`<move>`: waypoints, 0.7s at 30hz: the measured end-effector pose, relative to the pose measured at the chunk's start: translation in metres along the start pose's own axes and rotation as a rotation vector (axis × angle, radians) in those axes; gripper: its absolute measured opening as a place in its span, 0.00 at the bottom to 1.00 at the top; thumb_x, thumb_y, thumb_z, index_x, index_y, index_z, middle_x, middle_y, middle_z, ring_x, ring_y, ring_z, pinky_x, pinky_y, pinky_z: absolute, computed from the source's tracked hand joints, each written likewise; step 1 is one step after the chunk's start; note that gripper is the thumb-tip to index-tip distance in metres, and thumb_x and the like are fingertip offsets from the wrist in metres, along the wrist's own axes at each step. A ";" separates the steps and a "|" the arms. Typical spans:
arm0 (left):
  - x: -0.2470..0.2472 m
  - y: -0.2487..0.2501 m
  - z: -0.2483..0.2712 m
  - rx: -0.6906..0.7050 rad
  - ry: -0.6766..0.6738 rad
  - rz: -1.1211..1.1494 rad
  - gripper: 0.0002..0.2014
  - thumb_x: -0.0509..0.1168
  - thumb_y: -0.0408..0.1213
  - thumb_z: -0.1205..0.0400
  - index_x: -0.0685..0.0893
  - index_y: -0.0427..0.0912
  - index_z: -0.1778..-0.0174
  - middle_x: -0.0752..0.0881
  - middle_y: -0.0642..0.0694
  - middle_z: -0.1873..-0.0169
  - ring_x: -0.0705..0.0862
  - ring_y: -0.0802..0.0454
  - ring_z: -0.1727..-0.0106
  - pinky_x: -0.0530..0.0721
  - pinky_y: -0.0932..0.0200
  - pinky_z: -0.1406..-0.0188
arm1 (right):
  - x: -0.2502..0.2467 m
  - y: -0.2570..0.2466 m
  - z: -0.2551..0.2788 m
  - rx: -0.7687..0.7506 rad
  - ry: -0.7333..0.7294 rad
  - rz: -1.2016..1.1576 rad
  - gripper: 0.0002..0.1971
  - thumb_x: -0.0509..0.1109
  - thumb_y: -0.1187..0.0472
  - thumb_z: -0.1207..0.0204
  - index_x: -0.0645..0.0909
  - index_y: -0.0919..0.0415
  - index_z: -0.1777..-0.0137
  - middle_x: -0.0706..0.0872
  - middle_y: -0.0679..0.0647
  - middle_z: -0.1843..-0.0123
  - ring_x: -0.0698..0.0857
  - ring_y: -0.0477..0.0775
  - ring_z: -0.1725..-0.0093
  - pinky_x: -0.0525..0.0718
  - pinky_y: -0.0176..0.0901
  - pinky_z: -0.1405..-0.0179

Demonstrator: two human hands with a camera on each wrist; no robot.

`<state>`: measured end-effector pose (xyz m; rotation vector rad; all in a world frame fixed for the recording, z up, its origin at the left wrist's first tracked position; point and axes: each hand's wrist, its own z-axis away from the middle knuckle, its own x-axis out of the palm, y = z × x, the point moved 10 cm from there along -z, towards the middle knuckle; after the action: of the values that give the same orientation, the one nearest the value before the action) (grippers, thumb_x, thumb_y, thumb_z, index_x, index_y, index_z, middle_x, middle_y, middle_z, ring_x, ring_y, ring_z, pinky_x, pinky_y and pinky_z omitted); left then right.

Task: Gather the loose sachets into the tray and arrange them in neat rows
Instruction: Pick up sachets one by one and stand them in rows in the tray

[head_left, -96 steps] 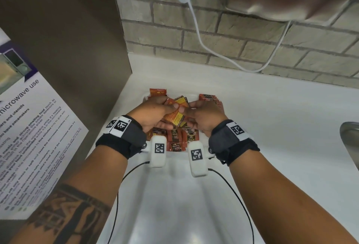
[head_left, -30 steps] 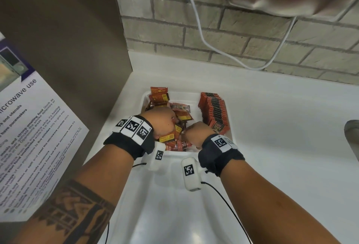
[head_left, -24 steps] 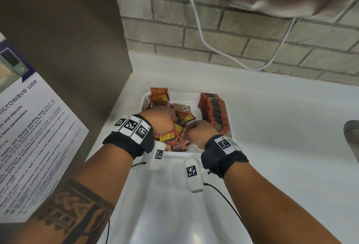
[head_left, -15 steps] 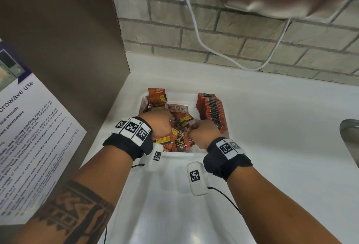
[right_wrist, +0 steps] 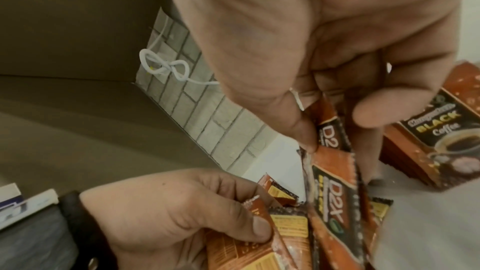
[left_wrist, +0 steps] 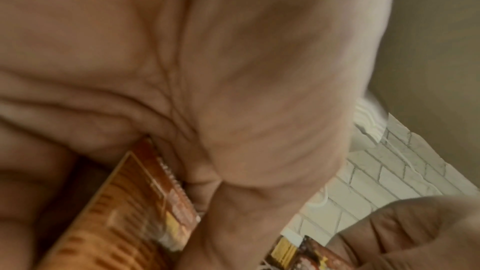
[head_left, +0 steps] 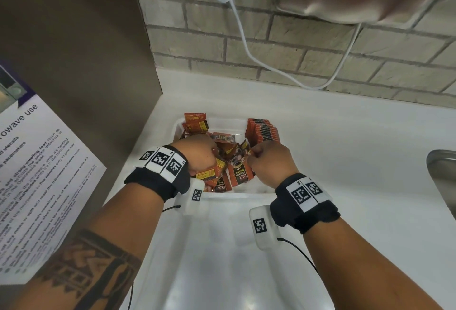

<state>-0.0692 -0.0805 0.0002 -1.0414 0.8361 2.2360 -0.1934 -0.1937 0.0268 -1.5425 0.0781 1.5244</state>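
Two hands work over a white tray (head_left: 251, 195) of orange coffee sachets, set on a white surface (head_left: 345, 161) below a brick wall (head_left: 296, 50). The left hand (head_left: 201, 155) sits over the tray's left half, its fingers (right_wrist: 233, 227) curled and its thumb pressing a handful of sachets (right_wrist: 249, 254) against them. The right hand (head_left: 271, 165), at the tray's middle, pinches the top edge of a single sachet (right_wrist: 335, 202) between thumb and fingers (right_wrist: 301, 130); the packet hangs upright above the loose pile (head_left: 222, 169) filling the tray's left and centre. Along the tray's right wall stands a neat row of sachets (head_left: 262, 129) on edge, packed face to face. A white cable (head_left: 246, 45) droops across the wall behind the tray. To the tray's left, a printed microwave notice (head_left: 37, 174) hangs on a brown panel (head_left: 86, 50); a steel sink rim (head_left: 441, 174) shows far to its right.
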 end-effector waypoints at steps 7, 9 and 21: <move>-0.020 -0.008 0.011 -0.099 0.074 0.494 0.10 0.63 0.36 0.12 0.81 0.46 0.35 0.87 0.39 0.48 0.87 0.46 0.64 0.84 0.60 0.77 | -0.034 0.008 -0.001 -0.005 0.067 -0.340 0.06 0.71 0.61 0.23 0.88 0.62 0.58 0.91 0.58 0.60 0.89 0.60 0.57 0.83 0.46 0.61; -0.016 -0.005 0.011 -0.098 0.103 0.849 0.09 0.61 0.34 0.10 0.81 0.44 0.36 0.88 0.38 0.45 0.90 0.46 0.57 0.88 0.59 0.74 | -0.031 0.014 -0.004 0.054 0.012 -0.570 0.05 0.75 0.60 0.24 0.89 0.62 0.53 0.93 0.59 0.55 0.90 0.59 0.59 0.88 0.49 0.64; 0.010 0.064 0.010 0.127 0.012 1.643 0.27 0.52 0.59 0.10 0.80 0.41 0.30 0.90 0.35 0.39 0.89 0.33 0.38 0.84 0.23 0.41 | -0.028 0.035 -0.009 0.077 -0.055 -0.691 0.08 0.75 0.62 0.21 0.86 0.63 0.45 0.92 0.57 0.53 0.87 0.50 0.63 0.80 0.37 0.72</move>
<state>-0.1225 -0.1140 0.0167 -0.1088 2.3505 3.2046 -0.2143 -0.2343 0.0279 -1.2765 -0.3868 0.9933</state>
